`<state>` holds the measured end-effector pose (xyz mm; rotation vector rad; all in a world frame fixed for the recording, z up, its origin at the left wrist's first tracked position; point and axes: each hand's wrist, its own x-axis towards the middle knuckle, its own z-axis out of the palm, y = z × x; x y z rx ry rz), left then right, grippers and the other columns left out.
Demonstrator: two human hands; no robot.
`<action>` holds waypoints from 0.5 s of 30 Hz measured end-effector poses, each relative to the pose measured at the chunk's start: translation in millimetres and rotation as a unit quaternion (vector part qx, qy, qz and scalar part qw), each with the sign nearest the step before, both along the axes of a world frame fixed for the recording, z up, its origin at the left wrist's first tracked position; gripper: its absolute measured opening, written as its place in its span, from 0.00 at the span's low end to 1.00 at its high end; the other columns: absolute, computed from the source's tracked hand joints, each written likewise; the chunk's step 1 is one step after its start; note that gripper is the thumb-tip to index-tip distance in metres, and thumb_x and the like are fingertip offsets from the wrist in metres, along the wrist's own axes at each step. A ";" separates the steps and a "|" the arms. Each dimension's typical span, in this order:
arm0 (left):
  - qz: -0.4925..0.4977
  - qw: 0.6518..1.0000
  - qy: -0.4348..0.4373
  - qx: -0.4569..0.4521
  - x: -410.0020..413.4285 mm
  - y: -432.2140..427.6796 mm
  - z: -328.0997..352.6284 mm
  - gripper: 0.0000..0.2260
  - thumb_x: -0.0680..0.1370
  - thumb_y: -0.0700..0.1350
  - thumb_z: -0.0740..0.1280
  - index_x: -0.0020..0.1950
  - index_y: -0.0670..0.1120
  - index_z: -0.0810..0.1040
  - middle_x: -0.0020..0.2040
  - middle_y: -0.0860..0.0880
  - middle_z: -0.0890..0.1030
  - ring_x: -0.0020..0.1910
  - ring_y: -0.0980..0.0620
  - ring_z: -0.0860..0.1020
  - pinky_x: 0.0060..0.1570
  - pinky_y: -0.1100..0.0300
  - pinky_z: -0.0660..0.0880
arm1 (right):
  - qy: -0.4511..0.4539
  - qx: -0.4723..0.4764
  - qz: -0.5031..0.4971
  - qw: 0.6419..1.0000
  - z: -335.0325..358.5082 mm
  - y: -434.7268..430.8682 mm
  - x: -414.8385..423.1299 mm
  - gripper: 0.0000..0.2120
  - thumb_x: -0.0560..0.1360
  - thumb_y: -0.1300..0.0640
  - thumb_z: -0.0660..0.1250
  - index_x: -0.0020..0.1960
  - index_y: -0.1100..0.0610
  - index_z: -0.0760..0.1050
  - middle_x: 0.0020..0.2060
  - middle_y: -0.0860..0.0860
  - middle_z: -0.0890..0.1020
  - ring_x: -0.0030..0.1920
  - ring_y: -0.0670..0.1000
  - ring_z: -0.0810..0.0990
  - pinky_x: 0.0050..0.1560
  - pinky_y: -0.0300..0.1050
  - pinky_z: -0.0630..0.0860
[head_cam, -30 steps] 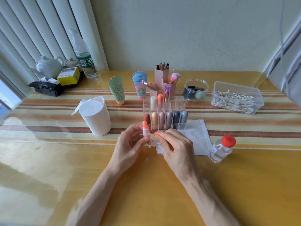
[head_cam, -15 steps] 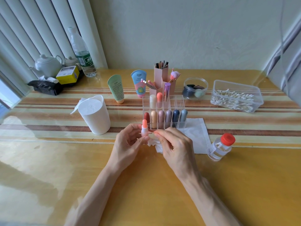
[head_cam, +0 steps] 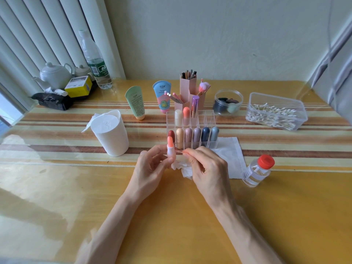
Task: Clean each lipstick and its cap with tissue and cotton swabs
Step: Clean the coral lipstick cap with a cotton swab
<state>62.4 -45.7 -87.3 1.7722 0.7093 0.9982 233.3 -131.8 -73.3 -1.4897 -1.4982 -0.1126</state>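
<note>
Findings on your arms and hands, centre to lower frame.

Your left hand and right hand are both bare, and so are the wrists behind them.

Your left forearm is uncovered from the wrist down to the bottom edge of the frame, left of centre. It is slim and even in outline.

Your right forearm is likewise uncovered down to the bottom edge, right of centre, and has the same slim build.

The back of your right hand shows raised tendon lines and knuckle ridges running toward the fingers. The back of your left hand shows fainter ridges.

The fingernails are too small in the frame to judge their finish. The bottom edge cuts off both arms below the elbow.
</note>
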 end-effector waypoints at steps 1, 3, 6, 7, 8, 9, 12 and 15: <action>0.014 1.000 -0.003 0.015 -0.2 -0.8 0.1 0.09 0.81 0.45 0.71 0.60 0.44 0.82 0.49 0.47 0.84 0.39 0.46 0.83 0.37 0.46 0.79 | 0.006 0.002 -0.006 1.000 0.4 -0.2 0.0 0.06 0.79 0.63 0.73 0.56 0.60 0.86 0.43 0.49 0.85 0.45 0.47 0.83 0.49 0.41 0.82; 0.048 0.998 -0.018 0.039 -1.4 -0.9 0.7 0.09 0.80 0.48 0.74 0.59 0.47 0.83 0.47 0.47 0.83 0.35 0.44 0.79 0.32 0.44 0.76 | 0.020 0.007 -0.016 1.000 1.0 -0.5 0.5 0.07 0.78 0.65 0.74 0.55 0.60 0.86 0.43 0.49 0.85 0.45 0.47 0.84 0.50 0.40 0.82; 0.127 0.988 -0.012 0.081 -4.7 1.8 4.1 0.09 0.77 0.46 0.77 0.56 0.48 0.85 0.37 0.54 0.78 0.31 0.53 0.70 0.32 0.62 0.66 | 0.034 0.013 -0.028 0.999 2.0 -0.4 1.1 0.06 0.78 0.65 0.74 0.54 0.60 0.86 0.43 0.48 0.85 0.44 0.47 0.84 0.49 0.38 0.81; 0.152 0.984 -0.005 0.096 -5.5 2.3 6.3 0.09 0.76 0.46 0.78 0.55 0.49 0.85 0.37 0.56 0.76 0.33 0.57 0.69 0.35 0.66 0.65 | 0.037 0.014 -0.031 0.999 2.3 -0.1 1.2 0.06 0.78 0.66 0.75 0.54 0.60 0.86 0.42 0.48 0.85 0.44 0.46 0.83 0.49 0.37 0.80; 0.172 0.979 0.000 0.106 -5.9 2.4 8.4 0.09 0.75 0.47 0.78 0.54 0.50 0.85 0.39 0.58 0.77 0.36 0.58 0.71 0.38 0.68 0.65 | 0.039 0.014 -0.032 0.999 2.5 0.1 1.2 0.07 0.78 0.66 0.75 0.54 0.60 0.86 0.42 0.47 0.85 0.44 0.46 0.83 0.49 0.36 0.80; 0.188 0.976 0.002 0.110 -5.8 1.9 10.2 0.09 0.74 0.49 0.78 0.54 0.52 0.84 0.41 0.61 0.79 0.40 0.58 0.73 0.41 0.68 0.67 | 0.042 0.013 -0.032 0.999 2.5 0.3 1.1 0.07 0.78 0.66 0.75 0.54 0.60 0.86 0.42 0.47 0.85 0.43 0.46 0.83 0.49 0.35 0.79; 0.223 0.968 0.020 0.114 -5.8 7.9 10.1 0.11 0.74 0.54 0.79 0.54 0.61 0.82 0.50 0.67 0.81 0.51 0.56 0.77 0.53 0.58 0.74 | 0.049 0.011 -0.028 0.998 1.9 0.6 0.7 0.06 0.78 0.65 0.74 0.54 0.59 0.86 0.42 0.47 0.85 0.43 0.46 0.83 0.48 0.36 0.79; 0.243 0.960 0.081 0.111 -5.5 24.0 -0.3 0.12 0.73 0.60 0.77 0.54 0.61 0.84 0.52 0.66 0.83 0.54 0.48 0.80 0.53 0.40 0.78 | 0.053 0.008 -0.022 0.998 0.7 0.8 -0.1 0.06 0.79 0.64 0.73 0.55 0.59 0.86 0.42 0.47 0.84 0.43 0.46 0.83 0.46 0.41 0.81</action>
